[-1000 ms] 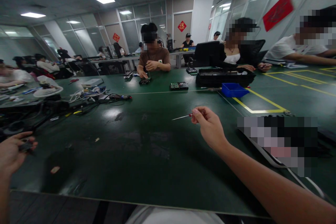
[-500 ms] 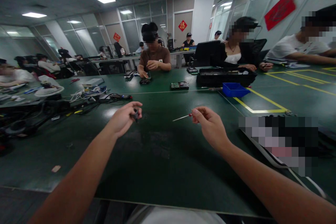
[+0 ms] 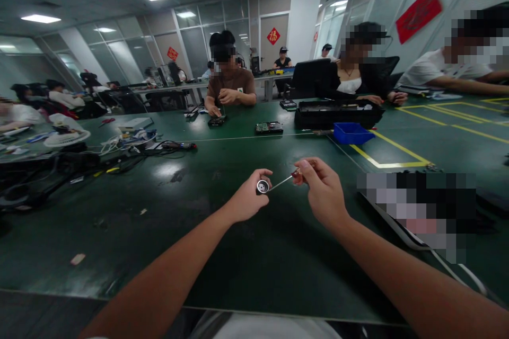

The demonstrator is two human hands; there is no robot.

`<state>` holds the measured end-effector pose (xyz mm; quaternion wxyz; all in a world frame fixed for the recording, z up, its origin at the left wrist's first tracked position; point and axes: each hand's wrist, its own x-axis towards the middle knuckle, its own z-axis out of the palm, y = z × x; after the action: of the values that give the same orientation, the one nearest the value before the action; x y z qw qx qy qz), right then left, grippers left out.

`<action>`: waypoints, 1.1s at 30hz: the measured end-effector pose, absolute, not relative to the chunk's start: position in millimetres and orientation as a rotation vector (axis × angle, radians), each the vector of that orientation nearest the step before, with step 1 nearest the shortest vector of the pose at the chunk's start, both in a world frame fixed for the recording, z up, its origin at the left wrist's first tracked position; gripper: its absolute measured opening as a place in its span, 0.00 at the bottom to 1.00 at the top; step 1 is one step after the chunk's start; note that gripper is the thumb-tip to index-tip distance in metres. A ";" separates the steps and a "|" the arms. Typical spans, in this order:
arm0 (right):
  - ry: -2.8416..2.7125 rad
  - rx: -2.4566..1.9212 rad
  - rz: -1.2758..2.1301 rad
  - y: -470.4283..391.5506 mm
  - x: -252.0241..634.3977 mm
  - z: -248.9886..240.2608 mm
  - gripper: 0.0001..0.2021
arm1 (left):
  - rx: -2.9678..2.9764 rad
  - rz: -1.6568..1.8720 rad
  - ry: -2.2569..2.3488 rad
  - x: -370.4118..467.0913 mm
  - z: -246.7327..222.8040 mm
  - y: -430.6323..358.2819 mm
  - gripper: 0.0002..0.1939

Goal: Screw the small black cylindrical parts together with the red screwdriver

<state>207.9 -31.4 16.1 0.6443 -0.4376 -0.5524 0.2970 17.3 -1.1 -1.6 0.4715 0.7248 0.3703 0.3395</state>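
- The left hand gripped a small round part, dark outside with a pale rim, its open face turned toward the camera; fingers curled around the far side, thumb below.
- The right hand was closed on a thin screwdriver, pinching its reddish handle between thumb and fingers; the shaft slanted down toward the left hand.
- The screwdriver's tip lay right at the edge of the round part; whether it touched could not be told.
- Both things were held above the green counter, near its middle; a pale scrap lay well to the left.
- Farther back stood a blue tray, just in front of a long black box; a circuit board lay to their left, cables farther left again.
- Across the counter, a person in a brown shirt bent over a small dark device.
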 end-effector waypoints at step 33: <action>-1.537 -1.258 0.358 -35.6 210.4 21.6 0.13 | 2.037 1.061 1.086 4.9 -9.5 4.1 0.20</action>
<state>210.4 -35.6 21.6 0.5325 -0.5275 -0.6447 0.1501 4.9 4.1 -9.5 0.2959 0.7660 0.4082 0.3988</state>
